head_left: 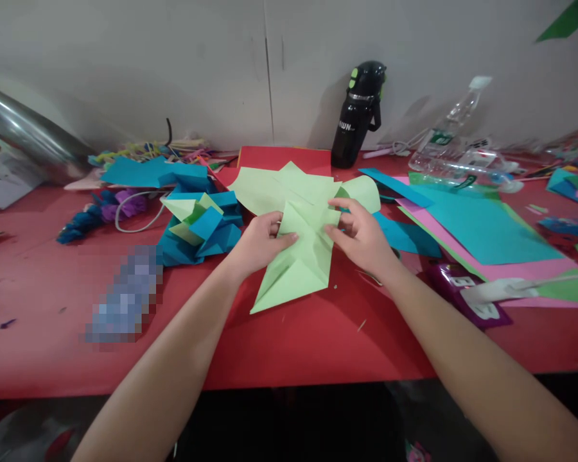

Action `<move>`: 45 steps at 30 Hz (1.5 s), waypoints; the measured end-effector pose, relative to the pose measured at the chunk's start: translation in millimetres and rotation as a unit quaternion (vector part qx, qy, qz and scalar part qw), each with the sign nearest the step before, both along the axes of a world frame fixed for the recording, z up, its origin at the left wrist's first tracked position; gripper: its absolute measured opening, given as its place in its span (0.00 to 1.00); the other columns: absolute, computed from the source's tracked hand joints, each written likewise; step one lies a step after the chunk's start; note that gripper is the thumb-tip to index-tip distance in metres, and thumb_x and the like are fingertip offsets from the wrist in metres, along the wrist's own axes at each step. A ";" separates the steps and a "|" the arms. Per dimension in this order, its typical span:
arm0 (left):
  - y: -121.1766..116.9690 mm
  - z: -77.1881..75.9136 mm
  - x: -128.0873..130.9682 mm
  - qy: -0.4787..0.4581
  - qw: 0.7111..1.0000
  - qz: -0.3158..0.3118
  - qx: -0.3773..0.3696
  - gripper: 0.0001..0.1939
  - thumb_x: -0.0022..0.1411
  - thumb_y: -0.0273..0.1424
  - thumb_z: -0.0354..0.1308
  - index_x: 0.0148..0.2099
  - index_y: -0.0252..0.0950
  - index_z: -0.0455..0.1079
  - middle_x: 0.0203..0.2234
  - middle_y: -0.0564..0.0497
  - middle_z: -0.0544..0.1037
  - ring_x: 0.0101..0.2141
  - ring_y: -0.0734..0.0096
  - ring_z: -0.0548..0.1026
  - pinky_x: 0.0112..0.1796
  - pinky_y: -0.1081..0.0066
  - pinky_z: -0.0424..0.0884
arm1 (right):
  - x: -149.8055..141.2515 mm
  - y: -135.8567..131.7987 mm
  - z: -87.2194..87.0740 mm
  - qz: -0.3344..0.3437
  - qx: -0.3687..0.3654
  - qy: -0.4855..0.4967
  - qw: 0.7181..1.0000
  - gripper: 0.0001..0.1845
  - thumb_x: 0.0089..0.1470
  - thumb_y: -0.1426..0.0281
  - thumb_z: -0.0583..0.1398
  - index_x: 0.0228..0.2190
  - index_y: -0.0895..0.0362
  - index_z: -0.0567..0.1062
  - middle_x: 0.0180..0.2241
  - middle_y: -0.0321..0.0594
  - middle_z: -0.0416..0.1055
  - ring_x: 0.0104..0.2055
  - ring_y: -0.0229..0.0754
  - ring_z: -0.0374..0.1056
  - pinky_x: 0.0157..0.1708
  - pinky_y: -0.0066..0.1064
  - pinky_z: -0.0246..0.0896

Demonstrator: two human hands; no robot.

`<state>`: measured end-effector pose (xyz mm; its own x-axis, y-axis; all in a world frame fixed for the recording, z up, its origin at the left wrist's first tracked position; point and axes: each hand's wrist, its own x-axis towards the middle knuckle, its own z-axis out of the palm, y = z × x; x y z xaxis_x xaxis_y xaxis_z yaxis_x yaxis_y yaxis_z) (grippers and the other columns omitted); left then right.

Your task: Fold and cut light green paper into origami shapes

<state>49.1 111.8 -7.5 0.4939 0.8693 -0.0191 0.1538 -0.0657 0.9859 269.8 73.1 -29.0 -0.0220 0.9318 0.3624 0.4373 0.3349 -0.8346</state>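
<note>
A sheet of light green paper (304, 247), creased and partly folded, is between my hands over the table's middle. On its left edge, my left hand (257, 240) grips it, thumb on top and fingers curled at the back. My right hand (361, 234) pinches the opposite edge with its thumb and fingers. The paper's lower end tapers to a point at the left, with a raised fold above it. More light green paper (260, 186) lies just behind. Left of my hands sits a folded blue and green paper piece (200, 228).
The red table (318, 353) bears blue, pink and green sheets (491, 224) at right, beside a purple power strip (467, 295) with a white plug. A black bottle (354, 119) and clear plastic bottles (447, 135) stand or lie at the back. Blue paper (139, 172) lies left.
</note>
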 end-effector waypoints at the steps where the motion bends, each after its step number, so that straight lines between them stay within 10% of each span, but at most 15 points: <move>1: -0.3 -0.2 0.3 0.012 1.000 -0.001 0.011 0.17 0.59 0.34 0.66 0.49 0.34 0.75 0.40 0.43 0.82 0.41 0.55 0.81 0.41 0.59 0.78 | 0.3 0.2 -0.3 -0.001 0.019 -0.020 1.000 0.22 0.60 0.65 0.61 0.55 0.51 0.69 0.40 0.41 0.78 0.35 0.45 0.73 0.34 0.39 0.71; 21: -2.9 4.2 0.2 0.057 0.998 0.014 -0.015 0.18 0.62 0.37 0.64 0.53 0.37 0.73 0.38 0.44 0.81 0.37 0.59 0.81 0.33 0.66 0.77 | 6.4 5.6 -1.4 -0.001 0.194 -0.164 0.967 0.16 0.62 0.69 0.61 0.51 0.51 0.78 0.47 0.45 0.73 0.41 0.44 0.73 0.38 0.39 0.73; 34: -4.5 2.3 4.0 0.079 0.993 0.013 0.084 0.11 0.60 0.34 0.62 0.45 0.37 0.75 0.30 0.49 0.79 0.37 0.58 0.78 0.38 0.63 0.75 | 6.7 4.8 -0.5 0.020 0.162 -0.163 0.973 0.16 0.61 0.65 0.62 0.51 0.51 0.76 0.48 0.45 0.72 0.48 0.49 0.71 0.46 0.44 0.70; 45: -7.6 0.4 5.5 0.110 0.988 -0.028 0.104 0.22 0.59 0.37 0.65 0.54 0.38 0.73 0.46 0.44 0.79 0.48 0.53 0.76 0.43 0.64 0.74 | -0.4 3.1 4.2 -0.069 0.027 0.039 0.996 0.11 0.52 0.63 0.69 0.36 0.55 0.81 0.28 0.39 0.78 0.31 0.44 0.74 0.33 0.38 0.72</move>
<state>54.5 104.3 -7.1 0.5455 0.8370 0.0443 0.3533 -0.2776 0.8934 269.4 76.2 -24.8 0.1353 0.9027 0.4084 0.4171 0.3220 -0.8499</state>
